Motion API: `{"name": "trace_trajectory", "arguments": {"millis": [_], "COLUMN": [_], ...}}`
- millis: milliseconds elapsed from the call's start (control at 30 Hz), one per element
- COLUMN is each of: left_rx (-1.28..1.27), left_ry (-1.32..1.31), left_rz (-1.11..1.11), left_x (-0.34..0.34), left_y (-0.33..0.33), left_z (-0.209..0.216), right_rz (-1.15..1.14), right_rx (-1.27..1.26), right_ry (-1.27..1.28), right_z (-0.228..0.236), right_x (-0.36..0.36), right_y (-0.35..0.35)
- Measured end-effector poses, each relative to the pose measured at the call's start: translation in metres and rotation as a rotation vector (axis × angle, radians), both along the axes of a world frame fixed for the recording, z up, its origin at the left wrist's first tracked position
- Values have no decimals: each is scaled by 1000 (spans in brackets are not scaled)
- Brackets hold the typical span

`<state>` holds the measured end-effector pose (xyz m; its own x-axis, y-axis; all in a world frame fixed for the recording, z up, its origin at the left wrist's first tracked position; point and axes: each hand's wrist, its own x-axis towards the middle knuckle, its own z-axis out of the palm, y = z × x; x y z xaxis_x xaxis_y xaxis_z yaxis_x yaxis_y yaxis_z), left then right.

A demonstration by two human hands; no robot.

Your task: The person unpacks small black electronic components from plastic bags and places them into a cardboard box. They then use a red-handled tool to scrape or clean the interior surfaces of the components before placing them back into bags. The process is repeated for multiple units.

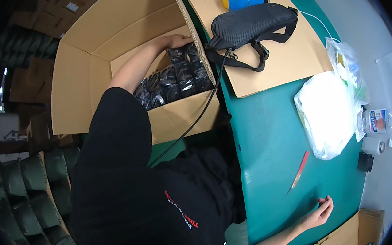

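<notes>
Left hand: fingers curled down onto the black glossy packets — grip on any 1 cannot be told.
Packets: packed in the open cardboard box, left of the tabletop.
Right hand: fingers loosely curled, holding nothing, resting on the tabletop.
Nearby: red utility knife — just beyond the right hand; white plastic bag further out.

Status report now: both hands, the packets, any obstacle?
Left hand on black shiny packets inside cardboard box. Right hand empty, resting on green table. Nothing blocking.
</notes>
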<state>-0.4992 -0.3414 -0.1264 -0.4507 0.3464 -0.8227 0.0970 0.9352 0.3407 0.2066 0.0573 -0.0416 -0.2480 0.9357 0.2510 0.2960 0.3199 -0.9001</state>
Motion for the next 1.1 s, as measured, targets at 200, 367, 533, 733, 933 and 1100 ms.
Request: {"name": "trace_trajectory", "arguments": {"millis": [200, 367, 533, 733, 933, 1100], "left_rx": [21, 55, -57, -274, -428, -429], "left_ry": [562, 684, 850, 830, 750, 770], "left_rz": [-357, -126, -38, -43, -49, -1], "left_x": [67, 64, 48, 105, 180, 198], "left_y": [37, -22, -139, -268, -289, -278], "left_z": [-13, 32, 66, 107, 95, 87], "right_rz": [-21, 5, 7, 3, -2, 5], "right_rx": [34, 11, 0, 0, -46, -20], "right_ry": [-25, -10, -9, -6, 7, -4], "right_z": [3, -3, -2, -3, 0, -2], "right_x": [8, 2, 3, 5, 3, 4], "right_y": [3, 3, 3, 5, 1, 2]}}
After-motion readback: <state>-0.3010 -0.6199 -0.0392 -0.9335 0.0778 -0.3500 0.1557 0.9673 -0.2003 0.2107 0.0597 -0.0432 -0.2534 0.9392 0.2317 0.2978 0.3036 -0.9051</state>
